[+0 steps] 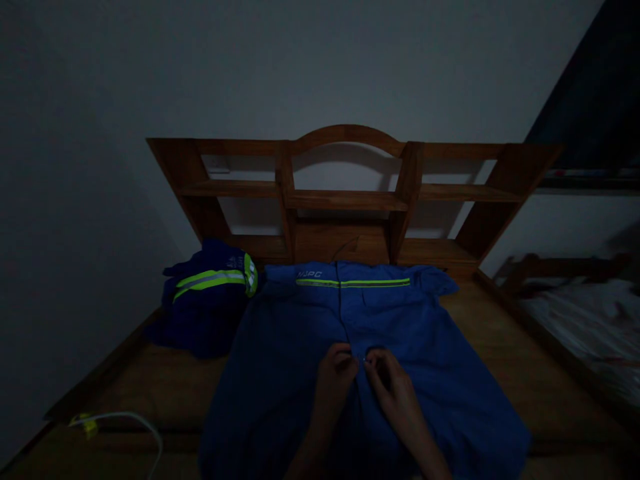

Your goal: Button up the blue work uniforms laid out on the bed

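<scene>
A blue work jacket (400,327) lies spread out with its collar end toward the headboard. Its front opening runs down the middle, and a yellow-green and grey reflective stripe crosses the chest. My left hand (334,377) is closed in a pinch on the left edge of the opening. Just across from it, my right hand (397,387) pinches the other edge, with a tiny bright spot at its fingertips, too small and dark to name. The two hands are a short gap apart, low on the jacket front.
A darker blue garment (205,320) with reflective bands lies bunched on the wooden bed boards (480,333) at left. Behind stands a wooden headboard with shelves (345,200). A pale cable (130,415) with a yellow tag curves at lower left. White bedding (590,320) is at right.
</scene>
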Demonstrator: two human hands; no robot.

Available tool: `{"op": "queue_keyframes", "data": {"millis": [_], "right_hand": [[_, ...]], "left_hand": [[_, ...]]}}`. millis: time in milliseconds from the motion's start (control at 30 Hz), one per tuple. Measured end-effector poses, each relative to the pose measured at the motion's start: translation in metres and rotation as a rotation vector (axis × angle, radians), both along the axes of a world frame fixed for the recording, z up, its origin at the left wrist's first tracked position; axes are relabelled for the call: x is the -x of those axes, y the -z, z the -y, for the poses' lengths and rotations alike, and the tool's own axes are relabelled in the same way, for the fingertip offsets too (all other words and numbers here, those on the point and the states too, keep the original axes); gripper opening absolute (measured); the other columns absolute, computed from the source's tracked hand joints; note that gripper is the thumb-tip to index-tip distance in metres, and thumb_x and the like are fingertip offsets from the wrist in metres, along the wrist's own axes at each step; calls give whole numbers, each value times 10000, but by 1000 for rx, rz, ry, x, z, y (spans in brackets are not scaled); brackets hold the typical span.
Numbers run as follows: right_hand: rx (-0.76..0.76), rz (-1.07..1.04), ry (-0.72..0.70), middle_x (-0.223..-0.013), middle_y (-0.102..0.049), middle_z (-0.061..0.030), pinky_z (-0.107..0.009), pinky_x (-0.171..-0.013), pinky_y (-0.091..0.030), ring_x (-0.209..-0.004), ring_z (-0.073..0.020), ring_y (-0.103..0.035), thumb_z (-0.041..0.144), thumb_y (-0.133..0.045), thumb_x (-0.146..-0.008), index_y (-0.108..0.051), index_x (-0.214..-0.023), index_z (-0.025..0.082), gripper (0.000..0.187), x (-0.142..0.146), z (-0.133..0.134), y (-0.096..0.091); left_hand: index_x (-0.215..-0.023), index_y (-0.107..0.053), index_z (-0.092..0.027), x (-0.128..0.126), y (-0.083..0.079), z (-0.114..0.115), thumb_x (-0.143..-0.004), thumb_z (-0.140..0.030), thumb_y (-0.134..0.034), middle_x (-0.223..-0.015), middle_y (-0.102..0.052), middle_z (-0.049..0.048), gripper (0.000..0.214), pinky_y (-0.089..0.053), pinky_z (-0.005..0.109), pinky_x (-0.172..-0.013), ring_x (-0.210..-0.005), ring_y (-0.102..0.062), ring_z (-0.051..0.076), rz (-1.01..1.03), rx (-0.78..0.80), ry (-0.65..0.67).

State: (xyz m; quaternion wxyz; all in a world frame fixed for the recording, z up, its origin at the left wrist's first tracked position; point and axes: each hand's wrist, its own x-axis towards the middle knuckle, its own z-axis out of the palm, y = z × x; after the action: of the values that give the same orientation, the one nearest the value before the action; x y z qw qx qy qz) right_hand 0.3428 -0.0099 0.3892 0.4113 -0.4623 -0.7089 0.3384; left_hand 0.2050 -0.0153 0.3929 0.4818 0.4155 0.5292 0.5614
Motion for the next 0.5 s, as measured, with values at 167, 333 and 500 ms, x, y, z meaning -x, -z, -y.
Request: {"op": "queue_keyframes", "data": {"millis": [167, 333, 500], "right_hand": [[-67, 20, -27, -942, -584, -41, -264, -784, -446, -867, -162, -567, 260, -448, -909, -569, -1053, 207, 195, -5, 1, 0], [-94, 35, -32, -1027, -601, -65, -271, -838, -464, -942, -174, -583, 242, -455, -901, -645, -1062, 222, 250, -3, 7, 0], [-107, 25, 25, -1104, -597, -74, -278, -844, -479, -992, -185, -579, 309, -472, -894, -631, -1120, 228, 288, -14, 9, -15]], "left_hand": [[-945, -553, -157, 3, 4, 2, -692, -212, -655, -815, -706, 58, 278, -512, 287, -749, -801, -673, 193, 86, -33, 43], [-1045, -520, -167, -8, 11, 4, -744, -227, -606, -881, -696, 68, 318, -513, 303, -772, -837, -665, 188, 15, -78, -9], [-1005, -587, -200, 9, 3, 6, -826, -298, -492, -927, -665, 54, 226, -499, 311, -760, -810, -638, 176, -507, -103, -75]]}}
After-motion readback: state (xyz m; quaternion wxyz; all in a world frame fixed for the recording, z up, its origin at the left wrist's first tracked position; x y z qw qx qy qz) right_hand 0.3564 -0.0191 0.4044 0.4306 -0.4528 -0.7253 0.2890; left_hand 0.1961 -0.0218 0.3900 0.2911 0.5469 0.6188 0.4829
